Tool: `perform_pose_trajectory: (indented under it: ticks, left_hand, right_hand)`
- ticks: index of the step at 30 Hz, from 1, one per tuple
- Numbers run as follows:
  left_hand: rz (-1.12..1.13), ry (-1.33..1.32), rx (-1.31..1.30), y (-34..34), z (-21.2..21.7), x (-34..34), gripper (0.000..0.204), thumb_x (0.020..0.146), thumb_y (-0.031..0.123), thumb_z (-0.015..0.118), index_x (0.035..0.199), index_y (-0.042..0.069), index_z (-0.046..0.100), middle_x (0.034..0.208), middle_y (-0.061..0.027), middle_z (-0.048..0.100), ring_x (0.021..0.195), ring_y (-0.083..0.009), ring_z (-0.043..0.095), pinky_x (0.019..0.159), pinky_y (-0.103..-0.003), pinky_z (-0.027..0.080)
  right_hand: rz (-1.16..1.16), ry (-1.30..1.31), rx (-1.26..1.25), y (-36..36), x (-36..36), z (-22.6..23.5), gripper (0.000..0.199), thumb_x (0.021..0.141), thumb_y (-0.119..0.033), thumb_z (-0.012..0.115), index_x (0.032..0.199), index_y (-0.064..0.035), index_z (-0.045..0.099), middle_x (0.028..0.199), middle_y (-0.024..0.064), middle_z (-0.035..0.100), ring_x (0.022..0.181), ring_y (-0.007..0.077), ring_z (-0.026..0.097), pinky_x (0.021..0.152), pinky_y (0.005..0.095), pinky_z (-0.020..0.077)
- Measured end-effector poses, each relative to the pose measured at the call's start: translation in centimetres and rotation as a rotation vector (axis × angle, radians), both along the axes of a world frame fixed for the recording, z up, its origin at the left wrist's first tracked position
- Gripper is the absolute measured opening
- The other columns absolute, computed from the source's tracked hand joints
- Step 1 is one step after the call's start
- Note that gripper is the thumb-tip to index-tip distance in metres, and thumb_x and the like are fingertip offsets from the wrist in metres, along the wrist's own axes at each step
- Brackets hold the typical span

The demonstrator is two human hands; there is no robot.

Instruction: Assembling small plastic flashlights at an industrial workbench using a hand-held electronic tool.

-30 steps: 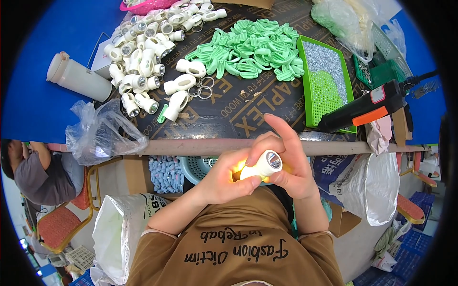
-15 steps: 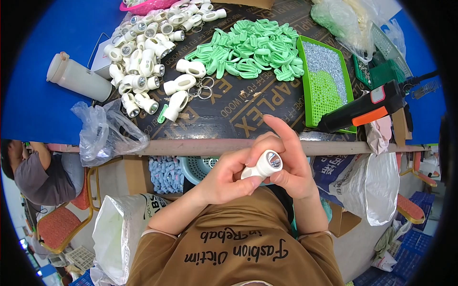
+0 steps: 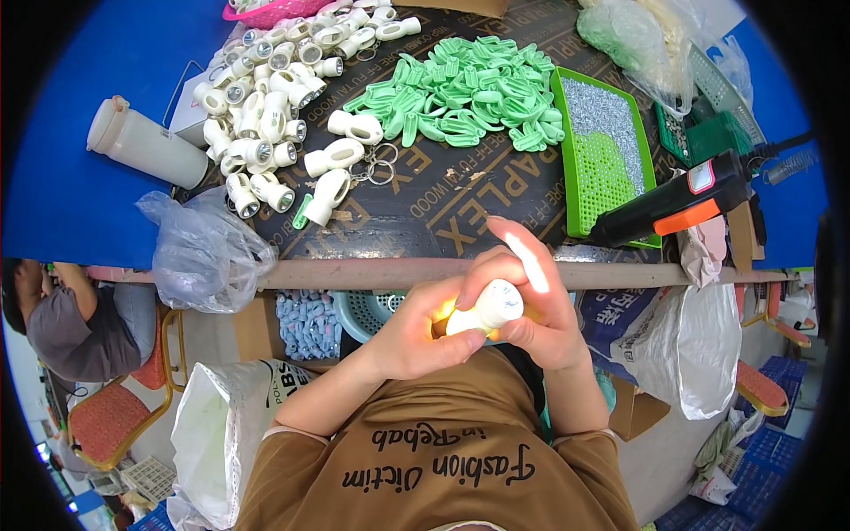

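Observation:
Both hands hold one small white flashlight [image 3: 489,310] in front of my chest, just short of the table edge. It is lit: its head glows and a bright patch falls on my right index finger. My left hand [image 3: 427,329] grips the body, the thumb pressed along its near side. My right hand [image 3: 542,310] closes round the head with thumb and bent fingers, while its index finger stretches up and away. Beyond them on the table lie three loose white flashlights [image 3: 329,196], some with key rings [image 3: 381,164]. The nearest has a green clip at its end.
White flashlights [image 3: 266,115] heap at the left, green plastic clips [image 3: 469,88] at the back middle. A green tray [image 3: 575,190] of small metal parts stands right, with a black-and-orange electric screwdriver [image 3: 682,203] beside it. A white bottle [image 3: 146,142] and plastic bag [image 3: 212,257] lie left.
The flashlight has gone from dark to lit, and light now falls on my right index finger. My hands have hardly moved. The clear plastic bag at the left has puffed up.

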State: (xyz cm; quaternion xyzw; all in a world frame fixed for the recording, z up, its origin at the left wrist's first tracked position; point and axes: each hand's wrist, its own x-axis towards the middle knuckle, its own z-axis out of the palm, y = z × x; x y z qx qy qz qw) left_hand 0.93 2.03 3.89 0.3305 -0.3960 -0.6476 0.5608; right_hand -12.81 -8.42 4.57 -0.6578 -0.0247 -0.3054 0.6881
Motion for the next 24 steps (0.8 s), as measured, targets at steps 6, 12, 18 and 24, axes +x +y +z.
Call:
perform_pose_trajectory:
  ticks: [6, 12, 18, 24]
  left_hand:
    - [-0.012, 0.069, 0.031, 0.0, 0.1, 0.1, 0.028, 0.082, 0.009, 0.055, 0.107, -0.001, 0.049, 0.084, -0.0018, 0.053, 0.065, -0.0052, 0.049, 0.057, -0.020, 0.040]
    - [0.023, -0.420, -0.092, 0.7, -1.1, 0.7, 0.031, 0.078, 0.009, 0.059, 0.107, 0.003, 0.050, 0.090, -0.0051, 0.056, 0.074, -0.0165, 0.056, 0.066, -0.028, 0.045]
    - [0.009, -1.291, -0.075, 2.3, -3.4, 0.4, 0.038, 0.074, 0.023, 0.063, 0.107, 0.007, 0.052, 0.099, -0.0124, 0.058, 0.084, -0.0308, 0.058, 0.073, -0.039, 0.047]
    - [0.187, -1.483, -0.307, 2.1, -3.3, 0.9, 0.040, 0.078, 0.024, 0.062, 0.113, 0.009, 0.052, 0.102, -0.0124, 0.058, 0.091, -0.0290, 0.057, 0.080, -0.036, 0.045]
  right_hand:
    - [0.016, 0.042, 0.176, 0.7, -0.1, 0.4, 0.076, 0.081, -0.019, 0.061, 0.137, 0.0031, 0.016, 0.100, 0.0108, 0.056, 0.095, 0.0176, 0.052, 0.088, 0.0303, 0.0374]
    - [-0.085, 0.098, 0.180, -0.7, 0.3, 0.9, 0.073, 0.076, -0.028, 0.065, 0.133, 0.0013, 0.029, 0.108, 0.0112, 0.052, 0.104, 0.0200, 0.050, 0.092, 0.0346, 0.0359]
    - [-0.361, 0.361, -0.962, -3.8, 7.8, 1.4, 0.029, 0.073, -0.006, 0.061, 0.102, -0.0014, 0.055, 0.101, 0.0113, 0.054, 0.094, 0.0277, 0.051, 0.083, 0.0358, 0.0417]
    - [-0.449, 0.317, -1.295, -4.9, 16.0, 0.0, 0.031, 0.070, -0.002, 0.056, 0.101, -0.0020, 0.056, 0.099, 0.0088, 0.053, 0.095, 0.0246, 0.049, 0.081, 0.0358, 0.0400]
